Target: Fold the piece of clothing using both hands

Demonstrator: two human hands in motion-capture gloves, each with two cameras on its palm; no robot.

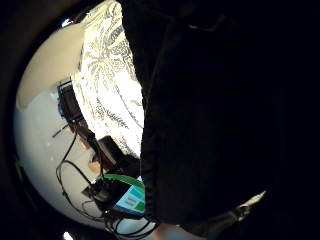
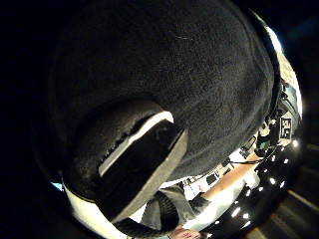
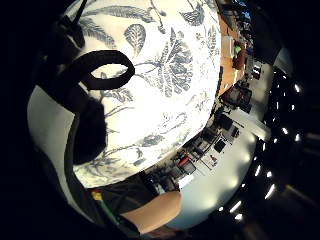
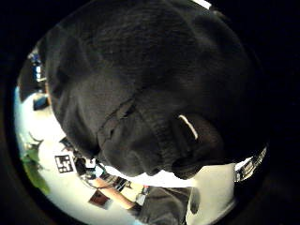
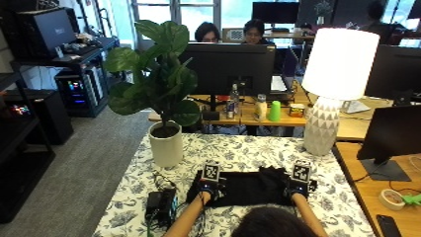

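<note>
A black piece of clothing (image 5: 253,187) lies bunched on the floral tablecloth (image 5: 263,150), just in front of the person. My left hand (image 5: 209,188) holds its left end and my right hand (image 5: 297,187) holds its right end. Black cloth (image 2: 164,64) fills the left thumb side palm view, with a gloved thumb (image 2: 134,159) curled against it. In the right thumb side palm view a fold of the cloth (image 4: 140,93) is gathered under a curled finger (image 4: 190,140). The little finger side views show the cloth's edge (image 1: 210,115) over the patterned tablecloth (image 3: 165,75).
A potted plant (image 5: 164,143) stands at the table's back left and a white lamp (image 5: 329,123) at the back right. A black device with cables (image 5: 161,203) lies left of my left hand. On a wooden desk to the right are a monitor (image 5: 395,133) and a tape roll (image 5: 393,198).
</note>
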